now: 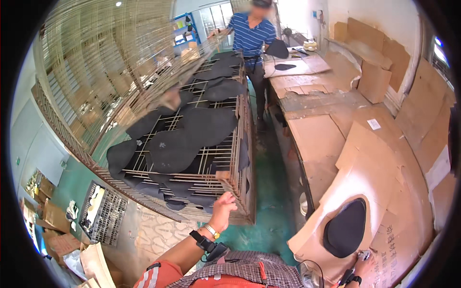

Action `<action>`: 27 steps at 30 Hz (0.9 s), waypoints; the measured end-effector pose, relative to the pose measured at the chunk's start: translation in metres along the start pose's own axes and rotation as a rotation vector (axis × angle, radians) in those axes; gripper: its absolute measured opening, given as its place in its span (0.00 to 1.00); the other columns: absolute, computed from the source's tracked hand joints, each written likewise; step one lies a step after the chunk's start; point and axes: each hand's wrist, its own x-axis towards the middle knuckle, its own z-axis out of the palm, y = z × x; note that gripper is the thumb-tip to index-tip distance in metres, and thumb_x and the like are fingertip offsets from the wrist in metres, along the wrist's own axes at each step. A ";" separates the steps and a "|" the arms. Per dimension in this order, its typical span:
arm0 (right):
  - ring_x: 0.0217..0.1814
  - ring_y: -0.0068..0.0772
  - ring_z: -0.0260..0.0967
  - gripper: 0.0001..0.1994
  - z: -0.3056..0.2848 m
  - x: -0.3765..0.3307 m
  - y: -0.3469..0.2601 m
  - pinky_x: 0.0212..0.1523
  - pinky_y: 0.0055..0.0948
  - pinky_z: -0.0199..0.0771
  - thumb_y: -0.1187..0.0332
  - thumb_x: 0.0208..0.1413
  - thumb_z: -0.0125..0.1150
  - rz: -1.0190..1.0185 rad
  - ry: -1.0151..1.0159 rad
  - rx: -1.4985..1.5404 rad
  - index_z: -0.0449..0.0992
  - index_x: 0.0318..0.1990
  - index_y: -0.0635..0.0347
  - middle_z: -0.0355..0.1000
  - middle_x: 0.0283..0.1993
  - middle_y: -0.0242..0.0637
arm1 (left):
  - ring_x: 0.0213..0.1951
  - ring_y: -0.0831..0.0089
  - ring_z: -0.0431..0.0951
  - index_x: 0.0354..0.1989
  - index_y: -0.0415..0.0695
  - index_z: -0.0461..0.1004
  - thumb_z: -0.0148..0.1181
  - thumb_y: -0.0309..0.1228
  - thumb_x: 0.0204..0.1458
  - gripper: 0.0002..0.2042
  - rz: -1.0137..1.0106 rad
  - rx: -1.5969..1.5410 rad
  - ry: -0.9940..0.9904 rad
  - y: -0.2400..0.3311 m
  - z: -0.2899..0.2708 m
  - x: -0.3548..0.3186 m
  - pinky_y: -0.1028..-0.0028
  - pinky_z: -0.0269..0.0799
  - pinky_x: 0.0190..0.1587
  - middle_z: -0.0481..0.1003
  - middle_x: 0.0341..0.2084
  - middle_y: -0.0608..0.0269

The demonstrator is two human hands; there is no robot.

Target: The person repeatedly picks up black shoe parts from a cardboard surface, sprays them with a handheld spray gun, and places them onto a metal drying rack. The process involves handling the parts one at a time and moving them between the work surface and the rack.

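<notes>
My left hand [224, 211] is raised by the near corner of a metal wire rack [232, 189]. Its fingers are loosely bent and apart, with nothing seen in them. Flat black rounded pieces [173, 149] lie over the rack's top wire tray, and more show on the trays below. At the lower right, my right hand [367, 264] is closed around something small and greyish that I cannot make out. Just beside it, a thick black oval piece [345, 228] rests on the cardboard-covered table [312, 139].
Wire trays [115, 53] tilt up at left, their near part blurred. Across the rack stands a person [252, 33] in a striped blue shirt, holding a black piece [277, 49]. A grey crate [108, 218] and cardboard boxes [57, 216] sit on the floor at left.
</notes>
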 end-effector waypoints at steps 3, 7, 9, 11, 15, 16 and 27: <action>0.53 0.56 0.62 0.24 0.037 -0.012 0.021 0.56 0.47 0.60 0.71 0.42 0.59 -0.028 -0.112 0.037 0.67 0.50 0.68 0.67 0.48 0.53 | 0.55 0.62 0.65 0.56 0.32 0.62 0.51 0.16 0.41 0.28 0.021 0.021 0.050 -0.009 0.008 -0.003 0.69 0.64 0.52 0.63 0.56 0.53; 0.51 0.56 0.62 0.23 0.033 -0.015 0.019 0.53 0.47 0.63 0.72 0.41 0.59 -0.068 -0.186 0.044 0.68 0.49 0.67 0.68 0.44 0.51 | 0.58 0.61 0.64 0.59 0.33 0.61 0.53 0.17 0.41 0.30 0.025 0.023 0.038 -0.012 0.039 -0.005 0.73 0.68 0.48 0.63 0.56 0.51; 0.52 0.57 0.62 0.23 0.025 -0.010 0.015 0.54 0.48 0.62 0.73 0.41 0.58 -0.022 -0.211 0.050 0.68 0.49 0.67 0.67 0.45 0.52 | 0.58 0.60 0.63 0.60 0.32 0.60 0.52 0.17 0.41 0.31 0.037 -0.006 0.054 -0.020 0.056 -0.004 0.72 0.67 0.49 0.63 0.56 0.51; 0.54 0.58 0.60 0.25 0.033 -0.010 0.022 0.56 0.48 0.60 0.73 0.41 0.58 -0.005 -0.135 0.061 0.67 0.52 0.66 0.64 0.50 0.55 | 0.59 0.59 0.63 0.60 0.31 0.59 0.52 0.16 0.41 0.31 0.058 -0.003 0.041 -0.026 0.070 -0.004 0.72 0.67 0.50 0.63 0.56 0.51; 0.59 0.58 0.57 0.30 0.036 -0.010 0.022 0.58 0.47 0.60 0.72 0.41 0.60 0.015 -0.129 0.027 0.62 0.56 0.66 0.60 0.57 0.57 | 0.62 0.57 0.60 0.61 0.30 0.56 0.54 0.13 0.38 0.34 0.022 -0.011 0.027 -0.027 0.095 -0.009 0.69 0.63 0.55 0.61 0.59 0.49; 0.61 0.58 0.56 0.32 0.032 -0.009 0.016 0.59 0.46 0.59 0.73 0.41 0.61 0.041 -0.180 0.020 0.61 0.58 0.66 0.59 0.59 0.58 | 0.62 0.59 0.60 0.63 0.31 0.54 0.55 0.14 0.38 0.37 0.054 0.040 0.017 -0.033 0.097 -0.009 0.70 0.63 0.55 0.61 0.60 0.48; 0.59 0.42 0.61 0.38 -0.021 -0.029 0.013 0.57 0.37 0.63 0.84 0.37 0.47 0.312 -0.027 0.830 0.54 0.65 0.64 0.62 0.58 0.48 | 0.36 0.80 0.76 0.41 0.36 0.76 0.59 0.25 0.50 0.10 -0.178 0.424 -0.447 -0.019 0.070 -0.047 0.79 0.71 0.40 0.78 0.35 0.64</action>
